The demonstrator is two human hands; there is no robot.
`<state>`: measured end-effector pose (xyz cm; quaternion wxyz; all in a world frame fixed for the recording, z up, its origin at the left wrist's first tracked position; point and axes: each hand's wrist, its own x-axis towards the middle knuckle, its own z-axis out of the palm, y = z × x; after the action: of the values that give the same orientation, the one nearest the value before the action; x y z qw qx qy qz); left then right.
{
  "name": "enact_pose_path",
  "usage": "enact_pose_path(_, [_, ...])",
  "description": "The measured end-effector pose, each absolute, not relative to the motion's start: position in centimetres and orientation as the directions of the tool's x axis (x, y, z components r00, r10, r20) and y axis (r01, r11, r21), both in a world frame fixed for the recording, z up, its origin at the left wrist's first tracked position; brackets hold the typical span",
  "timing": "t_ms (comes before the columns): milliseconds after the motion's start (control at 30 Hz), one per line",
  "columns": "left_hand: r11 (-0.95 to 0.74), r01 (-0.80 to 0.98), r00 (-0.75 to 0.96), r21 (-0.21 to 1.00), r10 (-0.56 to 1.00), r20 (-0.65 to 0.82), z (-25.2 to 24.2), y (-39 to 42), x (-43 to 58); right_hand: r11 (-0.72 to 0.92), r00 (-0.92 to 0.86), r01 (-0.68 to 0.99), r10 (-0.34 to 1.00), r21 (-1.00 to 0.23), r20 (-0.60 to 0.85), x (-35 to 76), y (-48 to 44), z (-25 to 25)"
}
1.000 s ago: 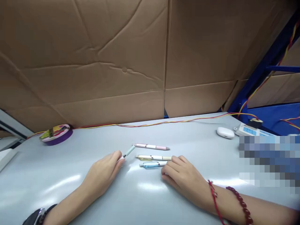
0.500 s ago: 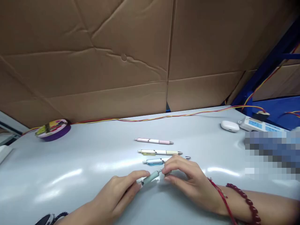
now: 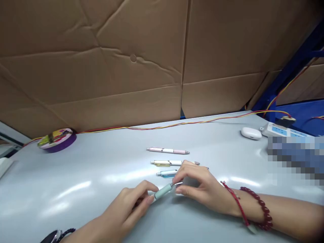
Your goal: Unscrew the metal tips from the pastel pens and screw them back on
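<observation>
- Mint-green pen [image 3: 164, 191] is being held low over the near part of the table, with the left hand [image 3: 129, 206] pinching its rear end and the right hand [image 3: 199, 189] pinching its metal tip.
- Keeping the smooth, rounded barrel steady while the right fingertips are working the tip seems wisest.
- Slim and plastic, a blue pen [image 3: 165, 173], a yellow pen [image 3: 164, 163] and a pink pen [image 3: 168, 151] are lying parallel just beyond, on the glossy grey table [image 3: 76, 189].
</observation>
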<state>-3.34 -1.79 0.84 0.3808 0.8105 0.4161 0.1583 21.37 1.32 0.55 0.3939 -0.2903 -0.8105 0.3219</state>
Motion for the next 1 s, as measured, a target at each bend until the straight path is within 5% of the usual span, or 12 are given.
enact_pose_path(1000, [-0.282, 0.549, 0.594, 0.787, 0.794, -0.13, 0.8, -1.51, -3.27, 0.519, -0.519, 0.247, 0.784, -0.818, 0.341, 21.17, 1.0, 0.92])
